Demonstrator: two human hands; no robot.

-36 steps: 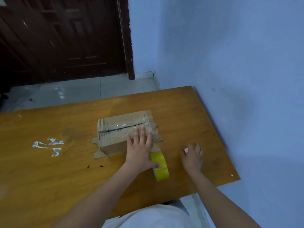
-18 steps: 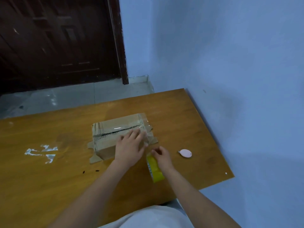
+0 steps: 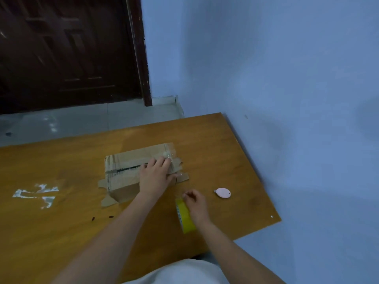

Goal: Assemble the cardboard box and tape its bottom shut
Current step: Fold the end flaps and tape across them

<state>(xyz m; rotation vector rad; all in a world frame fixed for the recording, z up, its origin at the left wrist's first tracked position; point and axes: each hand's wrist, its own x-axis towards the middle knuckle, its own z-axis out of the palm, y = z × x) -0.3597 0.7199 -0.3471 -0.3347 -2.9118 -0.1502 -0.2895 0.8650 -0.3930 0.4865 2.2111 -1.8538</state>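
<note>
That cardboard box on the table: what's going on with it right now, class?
A person is taping the cardboard box, which lies on the wooden table. The left hand presses flat on its taped top. The right hand grips the yellow tape roll beside the box. A small pink cutter lies apart, to the right.

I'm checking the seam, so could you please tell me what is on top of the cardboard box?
The left hand rests on the cardboard box over clear tape; the seam beneath it is hidden.
</note>
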